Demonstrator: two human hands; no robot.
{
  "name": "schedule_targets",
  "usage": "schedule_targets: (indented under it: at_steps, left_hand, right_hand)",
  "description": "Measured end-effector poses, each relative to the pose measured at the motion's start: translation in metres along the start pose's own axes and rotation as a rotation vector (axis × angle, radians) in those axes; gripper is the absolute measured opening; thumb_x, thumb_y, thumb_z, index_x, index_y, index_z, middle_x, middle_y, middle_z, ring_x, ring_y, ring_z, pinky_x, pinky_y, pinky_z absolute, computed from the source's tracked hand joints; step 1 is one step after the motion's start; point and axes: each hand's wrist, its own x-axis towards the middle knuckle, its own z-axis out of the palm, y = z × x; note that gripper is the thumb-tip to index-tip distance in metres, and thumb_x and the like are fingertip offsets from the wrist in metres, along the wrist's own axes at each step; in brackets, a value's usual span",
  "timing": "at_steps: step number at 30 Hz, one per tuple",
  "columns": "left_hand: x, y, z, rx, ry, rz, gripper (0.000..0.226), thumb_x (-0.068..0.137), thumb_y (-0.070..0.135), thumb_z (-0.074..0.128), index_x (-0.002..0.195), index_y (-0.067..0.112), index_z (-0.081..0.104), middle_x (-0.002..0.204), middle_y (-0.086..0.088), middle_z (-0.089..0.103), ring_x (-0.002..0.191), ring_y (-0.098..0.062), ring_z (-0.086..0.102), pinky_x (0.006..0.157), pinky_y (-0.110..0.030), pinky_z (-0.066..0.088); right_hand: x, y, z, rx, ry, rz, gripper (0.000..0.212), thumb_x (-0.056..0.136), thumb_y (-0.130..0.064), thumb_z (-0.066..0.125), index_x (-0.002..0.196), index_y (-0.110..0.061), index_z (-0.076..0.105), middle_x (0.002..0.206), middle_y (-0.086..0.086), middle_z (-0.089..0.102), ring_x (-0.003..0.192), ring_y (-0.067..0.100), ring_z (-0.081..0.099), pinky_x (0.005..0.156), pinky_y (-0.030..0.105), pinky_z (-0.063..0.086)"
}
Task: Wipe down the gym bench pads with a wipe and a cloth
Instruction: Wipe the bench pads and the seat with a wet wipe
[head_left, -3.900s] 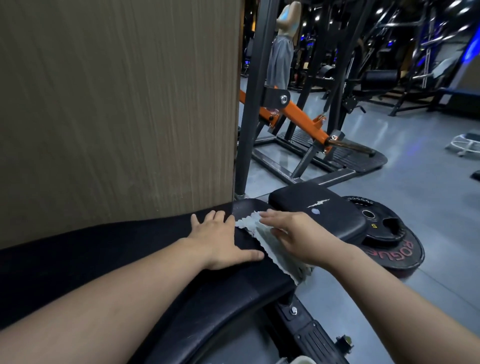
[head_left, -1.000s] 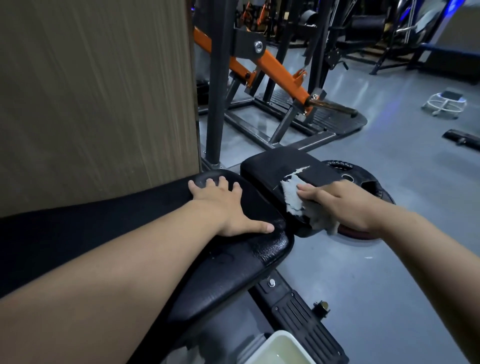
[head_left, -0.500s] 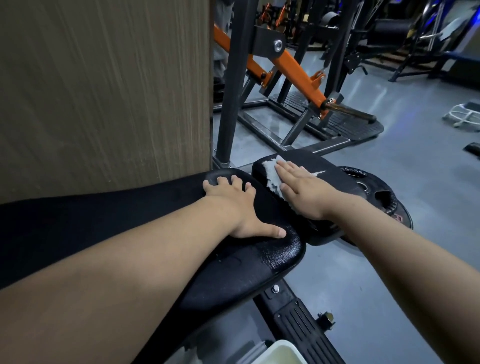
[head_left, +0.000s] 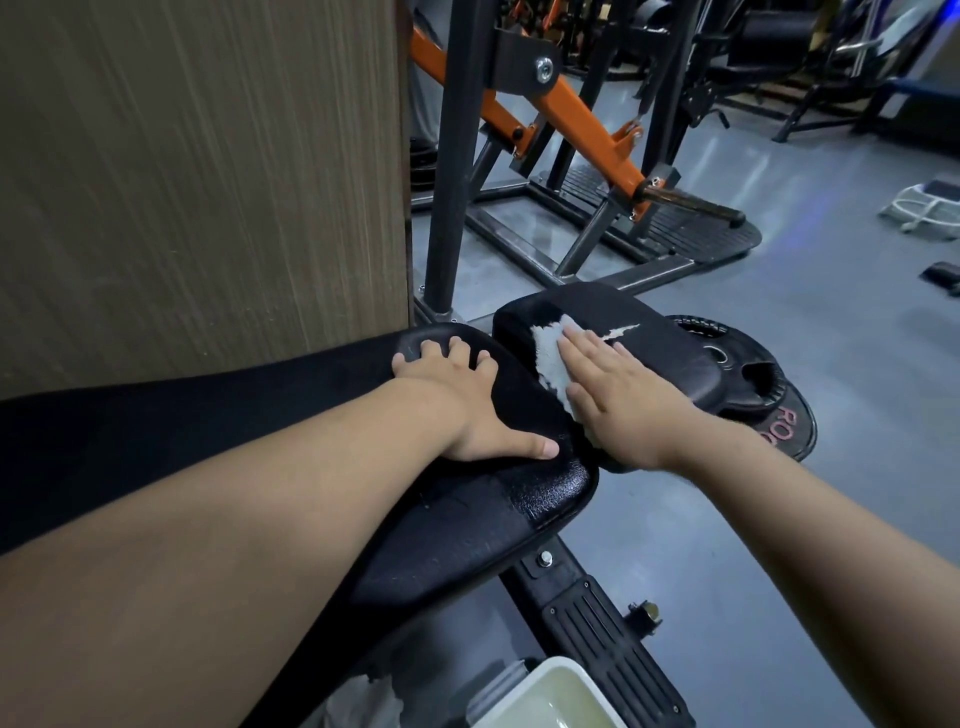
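A long black bench pad (head_left: 467, 499) runs from the lower left toward the middle. My left hand (head_left: 462, 400) lies flat on its far end, fingers spread, holding nothing. Beyond it sits a smaller black seat pad (head_left: 649, 332) with a white logo. My right hand (head_left: 623, 400) presses a pale grey cloth (head_left: 550, 358) flat against the near left part of that seat pad; most of the cloth is hidden under my palm.
A wood-grain wall (head_left: 197, 171) stands close on the left. A black and orange machine frame (head_left: 561, 114) rises behind the pads. Black weight plates (head_left: 753, 379) lie on the grey floor to the right. A white tub (head_left: 550, 696) sits below the bench.
My right hand has slid the cloth from the seat pad's near right side to its left part and holds there. My left hand stays planted on the long pad.
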Motion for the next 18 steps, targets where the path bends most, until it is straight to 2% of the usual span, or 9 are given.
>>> schedule_targets:
  at_steps: [3,5,8,11,18]
  left_hand:
    - [0.000,0.000,0.002,0.000,0.010,0.008,0.134,0.058,0.102,0.032,0.159,0.022,-0.003,0.166,-0.011,-0.007,0.151,-0.038,-0.002,0.120,-0.060,0.010]
    - [0.001,0.000,0.003,0.005,0.014,0.010,0.133,0.058,0.102,0.031,0.159,0.022,-0.004,0.166,-0.011,-0.007,0.151,-0.038,-0.002,0.120,-0.059,0.009]
    - [0.001,0.002,0.003,0.018,0.015,0.008,0.133,0.059,0.102,0.031,0.159,0.021,-0.004,0.166,-0.012,-0.007,0.151,-0.039,-0.002,0.119,-0.060,0.010]
    - [0.001,0.002,0.003,0.023,0.013,0.010,0.132,0.060,0.101,0.031,0.159,0.021,-0.003,0.166,-0.013,-0.007,0.151,-0.039,-0.001,0.119,-0.060,0.011]
    - [-0.001,0.002,-0.003,0.025,0.000,0.005,0.132,0.059,0.101,0.033,0.159,0.022,0.001,0.166,-0.009,0.001,0.150,-0.038,0.006,0.118,-0.059,0.017]
  right_hand:
    - [-0.029,0.006,0.001,-0.015,0.010,-0.012,0.080,0.088,-0.054,-0.002,0.158,-0.015,0.007,0.165,-0.002,0.000,0.152,0.014,-0.001,0.116,0.024,-0.007]
    - [-0.031,0.008,0.000,-0.020,-0.003,-0.011,0.082,0.086,-0.055,-0.004,0.158,-0.017,0.006,0.165,-0.003,-0.002,0.152,0.013,-0.003,0.117,0.025,-0.008]
    - [-0.008,0.006,-0.001,-0.016,-0.006,0.005,0.072,0.094,-0.050,0.006,0.158,-0.016,0.005,0.165,-0.002,-0.003,0.152,0.014,-0.003,0.118,0.026,-0.008]
    - [0.037,0.000,-0.002,-0.007,-0.033,0.040,0.059,0.105,-0.037,0.019,0.157,-0.014,0.004,0.165,0.002,-0.003,0.152,0.017,-0.003,0.121,0.033,-0.004]
    - [0.119,-0.023,-0.005,-0.069,-0.062,0.068,0.057,0.105,-0.033,0.019,0.156,-0.010,0.011,0.165,0.008,0.007,0.152,0.024,0.001,0.122,0.041,0.002]
